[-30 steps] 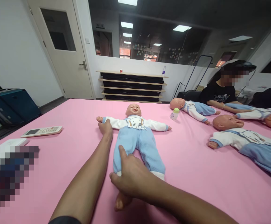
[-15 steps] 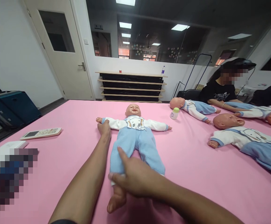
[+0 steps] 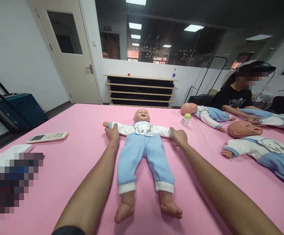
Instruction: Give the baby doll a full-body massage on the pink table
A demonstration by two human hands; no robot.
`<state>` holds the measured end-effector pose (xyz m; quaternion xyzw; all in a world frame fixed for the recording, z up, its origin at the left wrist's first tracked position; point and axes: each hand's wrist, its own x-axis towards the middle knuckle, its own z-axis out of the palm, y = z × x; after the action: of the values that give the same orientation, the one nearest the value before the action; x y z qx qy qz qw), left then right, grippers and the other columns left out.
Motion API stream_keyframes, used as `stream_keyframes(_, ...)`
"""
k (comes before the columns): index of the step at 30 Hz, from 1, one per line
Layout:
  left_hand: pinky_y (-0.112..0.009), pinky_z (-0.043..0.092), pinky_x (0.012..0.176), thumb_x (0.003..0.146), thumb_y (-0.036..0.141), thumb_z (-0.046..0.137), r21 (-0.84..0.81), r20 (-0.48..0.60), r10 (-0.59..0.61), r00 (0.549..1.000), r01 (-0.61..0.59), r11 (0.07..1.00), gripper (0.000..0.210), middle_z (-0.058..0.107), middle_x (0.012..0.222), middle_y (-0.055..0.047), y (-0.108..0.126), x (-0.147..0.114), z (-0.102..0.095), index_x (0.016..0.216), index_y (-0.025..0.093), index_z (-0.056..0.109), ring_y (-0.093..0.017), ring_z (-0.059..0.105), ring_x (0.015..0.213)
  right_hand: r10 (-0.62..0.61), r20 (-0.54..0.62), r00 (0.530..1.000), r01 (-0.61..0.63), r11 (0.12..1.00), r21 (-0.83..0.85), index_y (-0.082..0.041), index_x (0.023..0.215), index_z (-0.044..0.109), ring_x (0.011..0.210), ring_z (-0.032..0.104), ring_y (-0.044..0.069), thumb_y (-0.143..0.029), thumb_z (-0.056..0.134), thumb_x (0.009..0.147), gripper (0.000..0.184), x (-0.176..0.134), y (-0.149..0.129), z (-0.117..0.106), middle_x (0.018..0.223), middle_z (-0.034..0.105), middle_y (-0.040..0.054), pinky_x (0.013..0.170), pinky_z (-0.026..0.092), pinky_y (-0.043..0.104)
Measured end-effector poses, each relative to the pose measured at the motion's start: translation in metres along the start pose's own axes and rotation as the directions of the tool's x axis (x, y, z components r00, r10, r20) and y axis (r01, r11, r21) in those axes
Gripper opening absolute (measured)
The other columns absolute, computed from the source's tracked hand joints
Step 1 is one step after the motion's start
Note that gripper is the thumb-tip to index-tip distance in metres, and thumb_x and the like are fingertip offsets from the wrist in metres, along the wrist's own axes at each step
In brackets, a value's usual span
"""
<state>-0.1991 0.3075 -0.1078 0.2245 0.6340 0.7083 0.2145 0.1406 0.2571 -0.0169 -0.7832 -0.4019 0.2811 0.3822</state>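
A baby doll (image 3: pixel 145 147) in a white and light blue outfit lies on its back on the pink table cover (image 3: pixel 83 169), head away from me and arms stretched out sideways. My left hand (image 3: pixel 112 132) is closed round the doll's sleeve near the wrist on the left side. On the other side, my right hand (image 3: pixel 179 135) grips the end of the opposite sleeve, covering that doll hand. Both bare doll feet point toward me.
Several similar dolls (image 3: pixel 244 129) lie at the right, where a person in black (image 3: pixel 237 98) reaches to one. A green-capped bottle (image 3: pixel 186 120) stands beyond my right hand. At the left are a calculator-like device (image 3: pixel 47 137), a white box (image 3: pixel 18 148) and a blurred item.
My right hand has moved from the doll's leg, up and to the right, onto its sleeve. My left hand stays at the other sleeve. The view has shifted slightly.
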Motion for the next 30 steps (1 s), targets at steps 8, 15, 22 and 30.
stream_keyframes(8,-0.036,0.053,0.085,0.083,0.049,0.052,0.025,-0.038,0.042,0.998,-0.041,0.999,0.042,0.065,0.108,-0.014,0.001,0.004,0.000,0.104,0.014,0.054,-0.025,0.065,0.099,0.086,-0.111,0.990,-0.091,0.995,-0.045,-0.003,0.117,0.059,0.091,0.066,0.029,-0.024,0.071,0.069,0.054,0.036,-0.009,0.017,0.094,0.067,0.0206,0.067,0.052,0.032)
stream_keyframes(15,-0.036,0.054,0.082,0.079,0.037,0.058,0.043,-0.061,0.027,0.998,-0.025,0.999,0.037,0.065,0.108,-0.011,-0.002,0.009,0.003,0.108,0.015,0.052,-0.024,0.067,0.094,0.103,-0.170,0.980,-0.076,0.984,0.159,-0.010,0.116,0.062,0.091,0.067,0.018,-0.026,0.068,0.070,0.050,0.057,0.010,0.045,0.104,0.068,0.0125,0.070,0.053,0.021)
stream_keyframes(22,-0.040,0.050,0.096,0.086,0.036,0.057,0.084,-0.006,0.164,0.986,-0.163,0.983,0.040,0.063,0.118,-0.014,0.020,0.002,0.005,0.119,0.013,0.053,-0.027,0.063,0.108,-0.097,-0.240,0.966,0.174,0.931,0.322,-0.019,0.143,0.039,0.110,0.061,0.010,-0.024,0.052,0.084,0.061,0.039,-0.004,0.062,0.135,0.056,0.0064,0.086,0.048,0.014)
stream_keyframes(30,-0.039,0.030,0.118,0.100,0.048,0.036,-0.050,0.389,0.450,0.804,-0.470,0.881,0.054,0.045,0.151,-0.007,0.052,-0.051,0.025,0.147,0.023,0.040,-0.022,0.040,0.141,-0.814,-0.095,0.572,0.820,0.570,0.050,-0.020,0.148,0.040,0.123,0.048,0.020,-0.014,0.044,0.085,0.063,-0.027,-0.024,0.080,0.137,0.049,0.0109,0.105,0.039,0.033)
